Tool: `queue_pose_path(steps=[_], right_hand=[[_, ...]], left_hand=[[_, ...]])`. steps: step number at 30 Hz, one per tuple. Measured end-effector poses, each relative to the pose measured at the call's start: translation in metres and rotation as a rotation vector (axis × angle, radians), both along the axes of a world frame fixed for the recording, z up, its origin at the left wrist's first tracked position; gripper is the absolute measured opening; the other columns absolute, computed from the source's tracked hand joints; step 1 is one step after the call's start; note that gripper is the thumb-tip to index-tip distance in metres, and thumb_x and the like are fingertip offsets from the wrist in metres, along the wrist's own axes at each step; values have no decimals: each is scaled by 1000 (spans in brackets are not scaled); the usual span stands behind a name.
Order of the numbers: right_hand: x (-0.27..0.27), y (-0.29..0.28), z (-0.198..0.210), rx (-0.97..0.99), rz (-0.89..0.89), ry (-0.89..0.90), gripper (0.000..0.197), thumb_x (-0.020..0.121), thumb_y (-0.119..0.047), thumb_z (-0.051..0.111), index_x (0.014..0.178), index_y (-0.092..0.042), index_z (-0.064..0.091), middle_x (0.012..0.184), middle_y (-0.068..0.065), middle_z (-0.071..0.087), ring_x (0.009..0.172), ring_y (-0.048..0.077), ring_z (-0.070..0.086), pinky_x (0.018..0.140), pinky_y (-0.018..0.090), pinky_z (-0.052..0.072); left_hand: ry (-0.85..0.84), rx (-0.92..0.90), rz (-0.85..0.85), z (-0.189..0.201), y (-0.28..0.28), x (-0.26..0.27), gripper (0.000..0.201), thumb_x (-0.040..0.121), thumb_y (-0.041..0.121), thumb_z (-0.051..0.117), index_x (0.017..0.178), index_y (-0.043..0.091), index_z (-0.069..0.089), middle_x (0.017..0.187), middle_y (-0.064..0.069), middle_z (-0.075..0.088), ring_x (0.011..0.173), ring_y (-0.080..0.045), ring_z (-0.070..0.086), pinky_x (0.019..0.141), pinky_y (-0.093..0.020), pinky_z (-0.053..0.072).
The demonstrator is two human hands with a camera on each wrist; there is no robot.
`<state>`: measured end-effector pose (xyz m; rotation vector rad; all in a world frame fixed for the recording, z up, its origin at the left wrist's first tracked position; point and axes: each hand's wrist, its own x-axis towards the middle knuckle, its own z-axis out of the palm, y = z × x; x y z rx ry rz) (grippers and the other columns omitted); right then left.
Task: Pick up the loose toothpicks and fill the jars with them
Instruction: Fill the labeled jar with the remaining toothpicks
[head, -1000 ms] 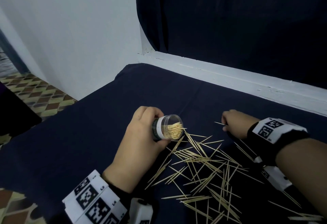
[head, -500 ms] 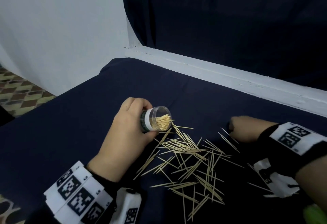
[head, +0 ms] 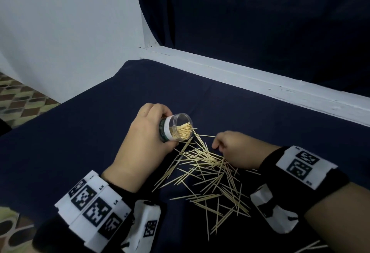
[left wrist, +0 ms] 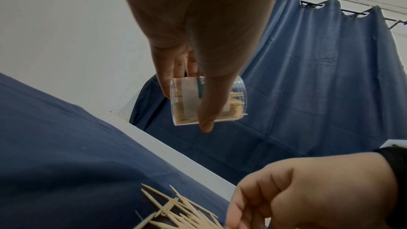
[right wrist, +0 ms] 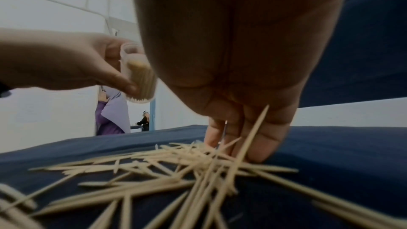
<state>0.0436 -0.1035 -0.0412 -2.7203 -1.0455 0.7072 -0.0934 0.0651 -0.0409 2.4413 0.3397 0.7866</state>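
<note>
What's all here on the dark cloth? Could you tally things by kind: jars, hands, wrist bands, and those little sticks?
Jars: 1, the clear jar, tilted, partly full, gripped by the left hand.
Hands: 2, the other being the right hand, fingers down in the pile.
Wrist bands with square markers: 2.
Loose toothpicks: 1 scattered pile, too many and too overlapped to count.
Total: 5 countable things plus the pile.

Clear glossy plastic jar point(head: 177, 126), pale matt wooden toothpicks point(head: 210, 174), matt navy cloth point(head: 80, 142).

Dim, flat light — wrist views bowed, foreground blurred.
</note>
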Motion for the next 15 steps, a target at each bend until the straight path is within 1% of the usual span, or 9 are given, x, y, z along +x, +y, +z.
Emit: queue_pose_path(steps=[2,3,4,5,6,8,12,14,15], right_hand=[[5,-4,4,-6,-50,-48,23,90,-22,45,111,-19,54,120,1,49,105,18,51,90,30,44],[6,-6,5,-75,-56,-73,31,90,-35,48,114,-17,52,122,2,49,107,19,52,93,33,44],[6,-8,4,-165,-57,-83,48,86,-51,52,118,-16,49,124,2,47,109,20,52,94,35,44],[4,-9,4,-241,-61,-76,65,79,-65,56,121,-16,46,124,2,44,110,21,52,93,36,45],[1,-8,4,-279,-62,-67,77,71,-71,61,122,-17,44,123,1,43,109,20,52,92,37,46],[-5,-6,-1,-230,-20,-55,80,65,-66,71,122,-18,43,120,-1,43,104,17,52,90,35,48],[-12,3,-13,-8,98,-40,49,77,-46,72,115,-23,50,107,-9,40,94,8,45,83,23,41],[-9,4,-12,42,88,-29,45,79,-49,70,112,-24,53,105,-9,40,95,8,46,86,25,42],[-6,3,-10,54,65,-15,48,77,-52,70,113,-25,53,107,-8,40,98,9,47,88,27,43]], left_hand=[[-2,-1,1,-1,1,0,45,62,14,84,93,26,52,96,13,48,95,8,44,72,1,33],[0,-5,1,-1,1,0,45,63,15,84,93,26,52,96,13,48,95,8,44,72,1,33],[2,-8,1,-1,1,0,45,63,15,84,93,26,52,96,13,47,96,8,44,72,0,34],[5,-7,2,-1,1,0,45,63,16,84,93,27,52,96,13,47,96,8,44,72,0,34],[8,-6,1,-1,1,1,46,64,17,84,93,28,51,96,13,47,97,8,44,72,0,34],[11,-7,-2,-1,0,1,46,64,19,84,93,30,50,95,14,46,96,8,44,70,0,34],[12,-13,-16,-1,-1,1,47,64,18,84,94,31,49,95,17,45,95,11,44,71,1,33],[13,-12,-16,-1,0,1,47,64,19,84,94,30,50,96,16,45,94,10,44,71,1,34],[14,-11,-14,-1,1,1,47,64,19,84,94,30,50,97,15,46,95,10,44,71,0,34]])
